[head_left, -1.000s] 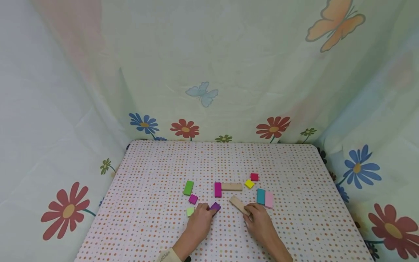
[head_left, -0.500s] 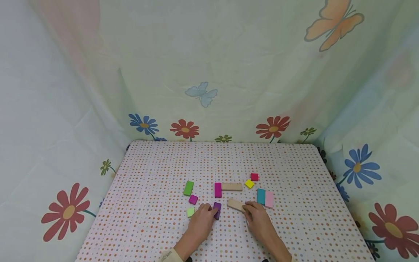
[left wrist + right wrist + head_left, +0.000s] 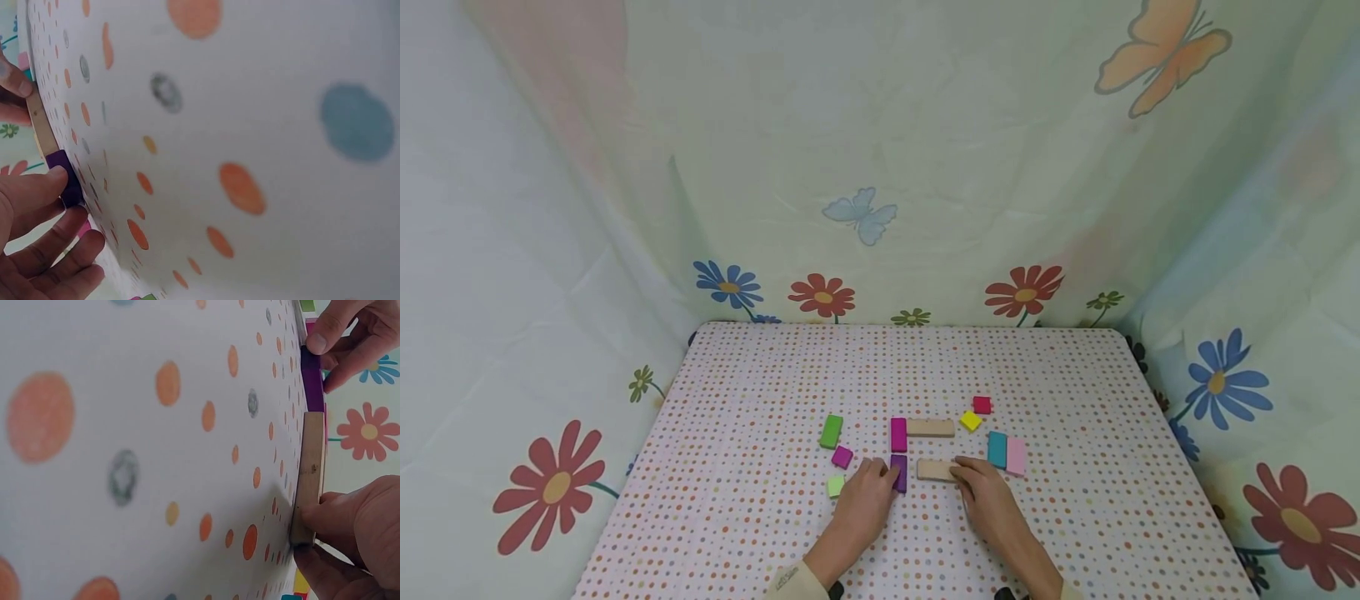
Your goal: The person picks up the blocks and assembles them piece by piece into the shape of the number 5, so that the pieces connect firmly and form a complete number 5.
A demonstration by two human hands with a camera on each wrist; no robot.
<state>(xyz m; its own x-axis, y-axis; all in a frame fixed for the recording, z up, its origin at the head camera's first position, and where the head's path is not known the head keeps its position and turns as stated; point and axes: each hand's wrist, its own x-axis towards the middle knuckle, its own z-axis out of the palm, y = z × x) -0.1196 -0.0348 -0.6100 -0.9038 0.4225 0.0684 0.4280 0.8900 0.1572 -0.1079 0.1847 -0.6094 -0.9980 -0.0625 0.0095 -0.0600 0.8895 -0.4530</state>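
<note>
My left hand (image 3: 864, 499) pinches a purple block (image 3: 899, 474) that lies upright in line just below a magenta block (image 3: 898, 435). In the left wrist view, thumb and fingers close on the purple block (image 3: 66, 178). A plain wooden block (image 3: 934, 470) is pinched at its right end by my right hand (image 3: 990, 497); it lies level on the table. In the head view a narrow gap parts it from the purple block. A second wooden block (image 3: 931, 428) touches the magenta block's right side, parallel to the held one.
Left of the hands lie a green block (image 3: 831, 432), a small magenta cube (image 3: 842, 457) and a pale green cube (image 3: 836, 486). Rightward are a teal block (image 3: 997, 450), a pink block (image 3: 1016, 457), a yellow cube (image 3: 971, 421) and a red cube (image 3: 982, 405). A dotted cloth covers the table (image 3: 760, 375).
The purple block has turned from slanted to straight and moved up near the magenta block. The held wooden block has swung from a diagonal to level and shifted slightly left.
</note>
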